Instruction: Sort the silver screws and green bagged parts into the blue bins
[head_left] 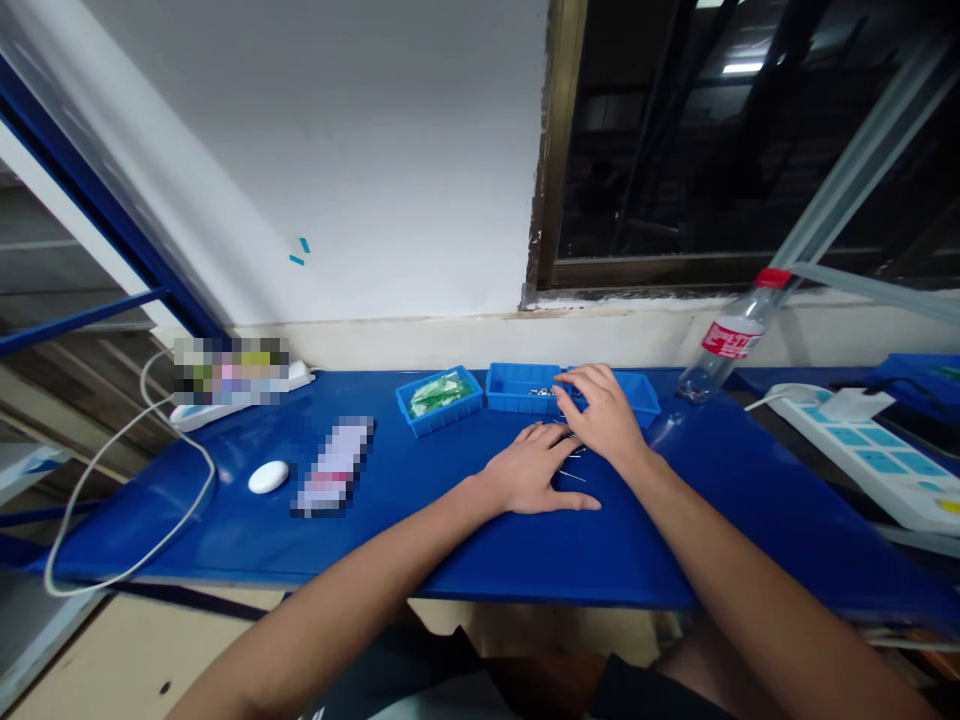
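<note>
My left hand (534, 468) lies palm down on the blue tabletop, fingers and thumb spread. Just right of its fingers are several thin metal pins (573, 476), partly covered by my hands. Above them my right hand (606, 412) is held with thumb and index finger apart and curved; nothing shows between them. Its fingertips are at the front right of a blue plastic bin (517, 402), where small shiny metal pieces (541, 392) lie. A second blue bin (637, 395) is half hidden behind my right hand.
Left of these, a blue bin (409, 410) holds green packets (442, 392). A blurred-out phone-shaped object (335, 465) and a white oval object (268, 477) lie further left. A plastic bottle (727, 345) leans at the back right. Power strips (874, 450) and a white cable (202, 490) flank the table.
</note>
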